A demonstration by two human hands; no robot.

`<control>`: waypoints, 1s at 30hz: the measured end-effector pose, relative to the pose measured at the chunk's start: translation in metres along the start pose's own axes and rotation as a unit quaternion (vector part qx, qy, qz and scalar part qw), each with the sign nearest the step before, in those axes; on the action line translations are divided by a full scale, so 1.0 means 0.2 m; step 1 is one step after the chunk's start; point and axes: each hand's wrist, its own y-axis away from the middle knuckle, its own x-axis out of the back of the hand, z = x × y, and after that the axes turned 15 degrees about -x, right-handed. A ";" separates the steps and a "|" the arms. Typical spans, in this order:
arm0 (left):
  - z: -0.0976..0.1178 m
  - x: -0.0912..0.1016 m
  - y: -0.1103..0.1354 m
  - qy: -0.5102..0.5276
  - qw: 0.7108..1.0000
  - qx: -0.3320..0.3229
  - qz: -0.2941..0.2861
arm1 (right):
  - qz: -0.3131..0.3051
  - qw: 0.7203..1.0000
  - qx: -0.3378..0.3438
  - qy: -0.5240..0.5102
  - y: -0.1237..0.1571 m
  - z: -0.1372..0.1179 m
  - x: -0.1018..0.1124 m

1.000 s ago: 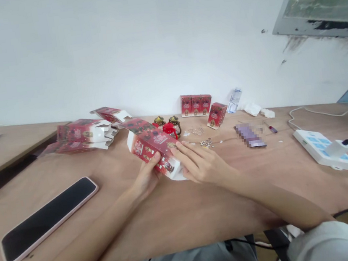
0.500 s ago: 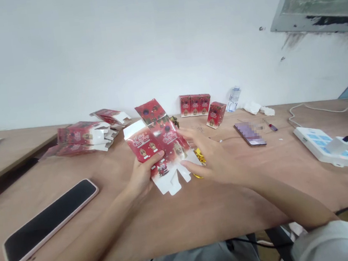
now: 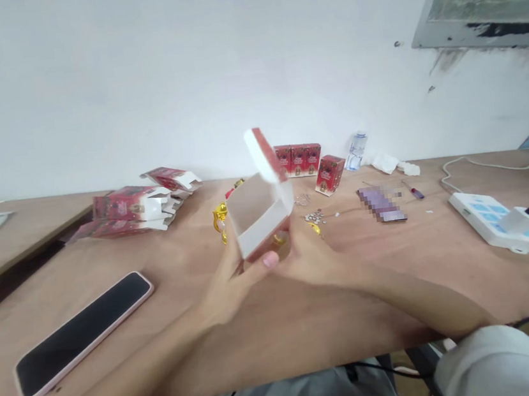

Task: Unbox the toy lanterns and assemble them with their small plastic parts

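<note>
A small red cardboard box (image 3: 261,214) with a white inside is held up between my two hands, its mouth facing me and a flap standing up at the top. My left hand (image 3: 236,278) grips its left and lower side, the thumb along the bottom edge. Around the lower right side, my right hand (image 3: 305,254) is closed on it, most of its fingers hidden behind the box. Gold ornaments (image 3: 220,219) lie on the table behind the box, partly covered by it. Small silvery pieces (image 3: 315,216) are scattered to the right of my hands.
Unfolded red cartons (image 3: 126,208) are piled at the left. Closed red boxes (image 3: 305,159) stand along the wall, with another red box (image 3: 330,174) in front. A black-screened phone (image 3: 85,332), a purple phone (image 3: 381,203) and a white power strip (image 3: 499,220) lie on the table.
The flat-looking carton has been opened out into a box shape and turned so its white inside shows. My right hand has moved in against it, uncovering gold ornaments and silvery pieces.
</note>
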 end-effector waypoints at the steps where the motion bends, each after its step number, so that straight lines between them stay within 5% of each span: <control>1: 0.01 0.00 -0.01 -0.015 0.999 -0.037 -0.001 | 0.004 0.999 -0.028 -0.039 -0.02 0.01 0.00; 3: 0.02 0.02 -0.04 -0.064 0.994 -0.093 -0.009 | -0.006 0.984 -0.108 -0.141 -0.05 0.02 0.04; 6: 0.02 0.06 -0.08 -0.118 0.988 -0.091 -0.042 | -0.021 0.937 -0.198 -0.287 -0.08 0.05 0.10; 11: 0.00 0.07 -0.10 -0.127 0.989 -0.068 -0.035 | -0.064 0.869 -0.245 -0.424 -0.10 0.06 0.10; 14: -0.02 0.06 -0.10 -0.120 0.992 -0.038 -0.030 | -0.110 0.864 -0.241 -0.429 -0.10 0.05 0.07; 17: -0.01 0.13 -0.10 -0.132 0.990 -0.040 0.030 | -0.128 0.889 -0.242 -0.368 -0.12 0.04 0.09; 22: 0.10 0.50 -0.15 -0.195 0.937 -0.097 0.275 | -0.050 0.957 -0.198 -0.208 -0.13 0.09 0.21; 26: 0.10 0.89 -0.15 -0.289 0.868 0.013 0.403 | -0.072 0.976 -0.203 -0.036 -0.08 0.17 0.31; 30: 0.03 1.13 -0.09 -0.284 0.815 0.062 0.502 | -0.103 0.973 -0.194 0.076 -0.03 0.22 0.33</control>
